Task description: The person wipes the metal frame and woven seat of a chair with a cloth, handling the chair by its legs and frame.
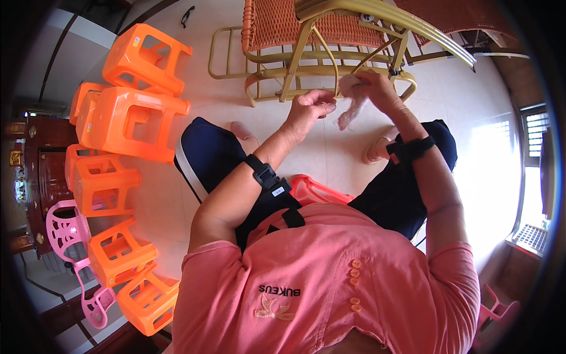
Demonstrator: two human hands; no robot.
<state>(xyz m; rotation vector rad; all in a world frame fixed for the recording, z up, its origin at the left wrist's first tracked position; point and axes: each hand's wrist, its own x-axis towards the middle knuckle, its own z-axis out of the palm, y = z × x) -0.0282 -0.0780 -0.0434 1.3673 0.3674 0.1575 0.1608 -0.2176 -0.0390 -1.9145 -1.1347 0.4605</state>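
Note:
A crumpled, pale pinkish cloth (352, 99) with a loose hanging end is gripped in my right hand (379, 90). It is close against the lower frame of a folding chair with a yellowish metal frame (292, 66) and an orange woven seat (283, 24). My left hand (309, 108) is beside the cloth, fingers curled, fingertips at the low end of a thin curved rod (332, 57) of that frame. Whether those fingers grip the rod or only touch it is unclear. The chair appears tipped over on the tiled floor, its curved rails towards me.
Several orange plastic stools (128, 119) stand along the left, with a pink plastic chair (68, 225) beyond them. A red plastic seat (316, 190) shows between my legs. Dark glasses (188, 17) lie on the floor at the far left. Another dark-framed chair (460, 17) is at the upper right.

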